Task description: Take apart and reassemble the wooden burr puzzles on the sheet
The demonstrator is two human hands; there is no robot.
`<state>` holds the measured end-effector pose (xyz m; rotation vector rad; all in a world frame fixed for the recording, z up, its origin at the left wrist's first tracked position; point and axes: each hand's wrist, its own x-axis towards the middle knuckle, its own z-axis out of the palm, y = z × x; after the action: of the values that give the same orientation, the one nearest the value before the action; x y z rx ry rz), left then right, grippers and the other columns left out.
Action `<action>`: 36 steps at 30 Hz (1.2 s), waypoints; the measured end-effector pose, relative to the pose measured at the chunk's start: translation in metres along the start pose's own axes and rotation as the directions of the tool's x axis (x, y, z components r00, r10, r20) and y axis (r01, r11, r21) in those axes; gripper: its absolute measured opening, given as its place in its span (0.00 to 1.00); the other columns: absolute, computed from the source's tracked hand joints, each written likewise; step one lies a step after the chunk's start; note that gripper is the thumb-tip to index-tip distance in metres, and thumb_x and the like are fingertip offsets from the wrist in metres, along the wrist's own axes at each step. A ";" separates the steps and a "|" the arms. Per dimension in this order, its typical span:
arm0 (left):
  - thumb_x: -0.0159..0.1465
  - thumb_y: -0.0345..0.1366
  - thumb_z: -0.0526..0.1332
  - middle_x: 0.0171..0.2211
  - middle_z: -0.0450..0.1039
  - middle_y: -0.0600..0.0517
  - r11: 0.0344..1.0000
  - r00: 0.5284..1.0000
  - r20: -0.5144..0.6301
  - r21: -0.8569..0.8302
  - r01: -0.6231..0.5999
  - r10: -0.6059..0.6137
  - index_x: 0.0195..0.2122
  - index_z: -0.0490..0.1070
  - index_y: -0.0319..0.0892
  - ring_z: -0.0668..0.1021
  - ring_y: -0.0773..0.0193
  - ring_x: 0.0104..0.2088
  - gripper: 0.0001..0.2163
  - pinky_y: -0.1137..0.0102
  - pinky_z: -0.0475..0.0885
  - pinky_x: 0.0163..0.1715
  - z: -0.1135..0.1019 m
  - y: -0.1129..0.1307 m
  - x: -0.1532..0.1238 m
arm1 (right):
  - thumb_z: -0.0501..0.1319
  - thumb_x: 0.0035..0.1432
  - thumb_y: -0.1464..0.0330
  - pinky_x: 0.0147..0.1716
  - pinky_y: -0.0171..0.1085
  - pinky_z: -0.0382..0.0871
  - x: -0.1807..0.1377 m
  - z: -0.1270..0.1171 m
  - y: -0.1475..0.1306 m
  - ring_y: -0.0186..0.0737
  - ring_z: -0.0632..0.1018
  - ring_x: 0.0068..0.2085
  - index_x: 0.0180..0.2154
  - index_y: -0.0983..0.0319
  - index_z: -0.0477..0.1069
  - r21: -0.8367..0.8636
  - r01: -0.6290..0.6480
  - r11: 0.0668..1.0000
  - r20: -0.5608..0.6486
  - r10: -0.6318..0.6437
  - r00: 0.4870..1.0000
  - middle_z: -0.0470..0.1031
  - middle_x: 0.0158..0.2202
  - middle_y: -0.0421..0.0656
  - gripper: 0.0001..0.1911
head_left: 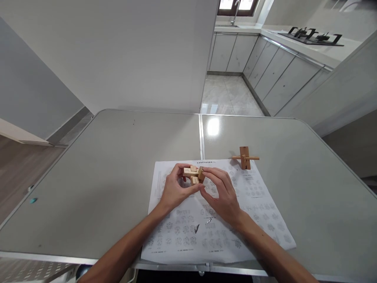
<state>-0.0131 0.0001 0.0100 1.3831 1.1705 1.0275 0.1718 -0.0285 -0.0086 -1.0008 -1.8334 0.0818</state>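
Between my hands, just over the printed sheet (218,251), is a cluster of interlocking wooden puzzle blocks (194,180) in pale wood. My left hand (176,188) grips its left side, fingers behind and thumb along the front. My right hand (222,192) pinches a block at the cluster's right side with thumb and fingertips. Both thumbs come close together at the lower edge of the cluster. The undersides of the blocks are hidden. Beyond my right hand, a separate joined wooden piece (245,158), a flat plate crossed by a thin stick, rests at the sheet's upper right edge.
The grey folding table (118,169) has a metal seam (201,135) down its middle. Small torn scraps (196,228) lie on the sheet, which carries assembly diagrams. A small teal object (33,200) sits near the left edge. Behind are a white wall and a kitchen with a stove (312,37).
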 end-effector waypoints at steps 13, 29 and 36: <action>0.51 0.43 0.81 0.41 0.80 0.49 0.998 0.994 -0.097 -0.037 0.052 -0.055 0.43 0.67 0.45 0.81 0.59 0.38 0.26 0.65 0.75 0.36 0.011 -0.001 -0.006 | 0.66 0.64 0.78 0.50 0.58 0.78 0.002 -0.003 -0.003 0.55 0.80 0.53 0.64 0.51 0.66 -0.074 -0.015 0.997 -0.008 0.014 1.000 0.80 0.56 0.48 0.31; 0.53 0.44 0.81 0.46 0.78 0.48 0.993 0.999 -0.029 -0.116 0.029 -0.033 0.46 0.66 0.47 0.82 0.57 0.44 0.28 0.64 0.76 0.42 0.009 -0.002 -0.005 | 0.63 0.69 0.77 0.31 0.42 0.86 -0.004 -0.002 0.000 0.41 0.85 0.42 0.68 0.48 0.60 0.246 -0.129 0.960 0.087 0.111 0.990 0.73 0.64 0.50 0.32; 0.54 0.42 0.80 0.51 0.78 0.47 0.995 0.997 -0.063 -0.086 -0.052 0.047 0.48 0.66 0.47 0.82 0.55 0.49 0.28 0.60 0.78 0.47 0.006 -0.002 -0.004 | 0.64 0.71 0.69 0.49 0.51 0.87 0.005 -0.010 -0.004 0.45 0.85 0.48 0.66 0.50 0.62 0.441 -0.417 0.795 0.274 0.323 0.906 0.70 0.65 0.49 0.26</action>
<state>-0.0076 -0.0047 0.0073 1.3253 1.1267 1.1505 0.1765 -0.0313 0.0021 -0.9890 -1.6240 0.8717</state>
